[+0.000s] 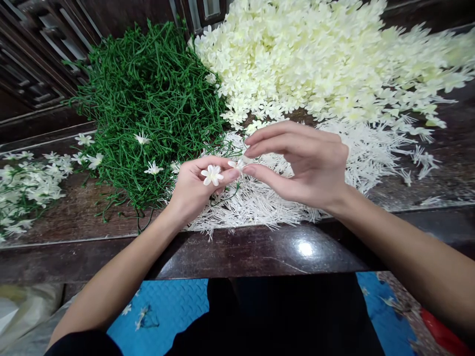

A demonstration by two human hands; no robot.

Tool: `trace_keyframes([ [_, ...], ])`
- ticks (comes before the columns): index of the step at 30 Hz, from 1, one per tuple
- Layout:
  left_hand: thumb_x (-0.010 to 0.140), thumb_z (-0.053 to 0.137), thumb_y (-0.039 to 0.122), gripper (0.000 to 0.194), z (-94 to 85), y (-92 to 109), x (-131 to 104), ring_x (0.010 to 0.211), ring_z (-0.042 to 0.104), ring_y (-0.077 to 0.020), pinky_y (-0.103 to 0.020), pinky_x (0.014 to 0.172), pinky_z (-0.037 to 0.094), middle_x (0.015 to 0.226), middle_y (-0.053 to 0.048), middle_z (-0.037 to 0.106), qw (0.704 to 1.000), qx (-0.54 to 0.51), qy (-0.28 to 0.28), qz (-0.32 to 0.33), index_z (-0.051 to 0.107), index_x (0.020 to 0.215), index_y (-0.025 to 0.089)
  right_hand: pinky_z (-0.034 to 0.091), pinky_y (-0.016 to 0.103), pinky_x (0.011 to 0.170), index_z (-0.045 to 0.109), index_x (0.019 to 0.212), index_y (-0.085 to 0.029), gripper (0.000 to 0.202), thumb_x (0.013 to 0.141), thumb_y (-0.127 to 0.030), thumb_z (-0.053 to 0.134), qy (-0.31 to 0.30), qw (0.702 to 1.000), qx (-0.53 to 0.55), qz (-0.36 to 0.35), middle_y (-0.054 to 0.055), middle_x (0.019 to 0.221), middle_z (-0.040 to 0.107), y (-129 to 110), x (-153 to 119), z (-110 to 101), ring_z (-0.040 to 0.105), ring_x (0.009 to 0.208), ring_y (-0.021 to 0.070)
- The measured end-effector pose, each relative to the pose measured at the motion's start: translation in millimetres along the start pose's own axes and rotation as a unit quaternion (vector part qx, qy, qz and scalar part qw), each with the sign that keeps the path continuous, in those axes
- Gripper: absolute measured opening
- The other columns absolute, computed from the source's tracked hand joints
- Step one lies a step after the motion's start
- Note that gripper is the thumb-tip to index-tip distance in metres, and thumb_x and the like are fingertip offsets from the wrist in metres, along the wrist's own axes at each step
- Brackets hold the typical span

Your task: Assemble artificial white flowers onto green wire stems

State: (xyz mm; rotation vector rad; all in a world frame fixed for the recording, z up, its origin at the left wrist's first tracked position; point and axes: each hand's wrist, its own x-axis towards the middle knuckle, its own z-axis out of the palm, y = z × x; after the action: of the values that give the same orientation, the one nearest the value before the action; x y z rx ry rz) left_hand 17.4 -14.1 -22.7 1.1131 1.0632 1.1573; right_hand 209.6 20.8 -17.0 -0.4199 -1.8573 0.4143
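My left hand (198, 185) is closed on a green artificial stem whose end trails below the fingers. One white artificial flower (212, 175) shows above that hand, and a second white flower (236, 165) sits at its thumb and fingertip. Thumb and index finger of my right hand (297, 158) meet at the second flower, pinching it; the other fingers are bent above. Under both hands spreads a pile of thin white spiky pieces (256, 205). A heap of green plastic stems (148, 99) lies to the left, and pale cream petal blossoms (304, 59) are piled behind.
Several assembled white flowers (29, 188) lie at the far left of the dark wooden bench (237, 252). Carved wood (40, 54) stands behind the stems. Below the front edge is a blue mat (166, 306) with a few fallen flowers; something red (441, 329) lies at lower right.
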Motion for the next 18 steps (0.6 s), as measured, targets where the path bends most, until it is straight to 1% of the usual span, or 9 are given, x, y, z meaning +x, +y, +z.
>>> trace_keyframes([
  [2,0.062,0.089,0.022,0.019,-0.2,0.1,-0.2,0.045,0.043,-0.0024,-0.017,0.042,0.031,0.062,0.004,0.062,1.0,-0.005,0.004,0.007,0.077,0.076,0.02,0.06,0.038,0.063,0.074,0.088,-0.024,0.012,0.081,-0.015,0.071,-0.027,1.0,-0.011,0.006,0.004,0.084,0.075,1.4,0.8,-2.8,0.07,0.075,0.0203],
  [4,0.061,0.09,0.02,0.019,0.0,0.0,0.0,0.046,0.043,-0.0022,-0.017,0.042,0.032,0.064,0.003,0.063,1.0,-0.012,0.0,0.009,0.077,0.076,0.021,0.058,0.036,0.059,0.074,0.087,-0.025,0.012,0.082,-0.016,0.068,-0.067,0.997,-0.016,0.02,0.001,0.077,0.074,2.4,0.7,-4.9,0.068,0.069,0.0179],
  [7,0.057,0.091,0.016,0.023,0.5,0.0,0.8,0.045,0.043,-0.0018,-0.016,0.041,0.032,0.066,0.003,0.065,1.0,-0.026,-0.004,0.002,0.078,0.075,0.022,0.058,0.034,0.06,0.075,0.086,-0.028,0.02,0.086,-0.012,0.062,-0.114,0.993,-0.004,0.035,0.0,0.077,0.075,2.8,-0.8,-5.4,0.068,0.066,0.016],
  [9,0.057,0.091,0.015,0.024,0.4,-0.1,1.2,0.045,0.043,-0.0016,-0.016,0.041,0.033,0.066,0.003,0.066,1.0,-0.027,0.0,0.004,0.078,0.074,0.022,0.059,0.034,0.06,0.075,0.086,-0.028,0.022,0.086,-0.01,0.061,-0.126,0.991,-0.006,0.036,0.0,0.078,0.076,2.7,-1.8,-4.9,0.068,0.067,0.0157],
  [12,0.061,0.09,0.016,0.02,-1.1,-0.3,1.0,0.046,0.043,-0.0017,-0.016,0.042,0.033,0.063,0.004,0.064,1.0,-0.015,-0.005,0.015,0.079,0.075,0.023,0.058,0.033,0.057,0.075,0.088,-0.027,0.021,0.086,-0.011,0.062,-0.129,0.99,-0.029,0.044,0.0,0.077,0.076,2.1,-2.4,-4.6,0.069,0.066,0.0158],
  [15,0.067,0.087,0.021,0.015,-2.7,-0.2,-0.1,0.045,0.042,-0.0019,-0.016,0.042,0.033,0.063,0.003,0.064,0.999,-0.003,-0.023,0.026,0.08,0.08,0.024,0.057,0.033,0.054,0.075,0.086,-0.027,0.018,0.086,-0.014,0.063,-0.121,0.99,-0.039,0.055,0.0,0.076,0.076,1.1,-1.5,-5.6,0.069,0.064,0.0166],
  [18,0.072,0.085,0.026,0.013,-3.0,0.3,-0.9,0.046,0.043,-0.0026,-0.018,0.042,0.033,0.069,0.001,0.068,0.999,0.011,-0.029,0.027,0.08,0.084,0.024,0.058,0.035,0.054,0.075,0.082,-0.031,0.016,0.084,-0.018,0.065,-0.119,0.988,-0.035,0.088,-0.001,0.076,0.076,-0.3,-0.2,-6.4,0.068,0.063,0.0178],
])
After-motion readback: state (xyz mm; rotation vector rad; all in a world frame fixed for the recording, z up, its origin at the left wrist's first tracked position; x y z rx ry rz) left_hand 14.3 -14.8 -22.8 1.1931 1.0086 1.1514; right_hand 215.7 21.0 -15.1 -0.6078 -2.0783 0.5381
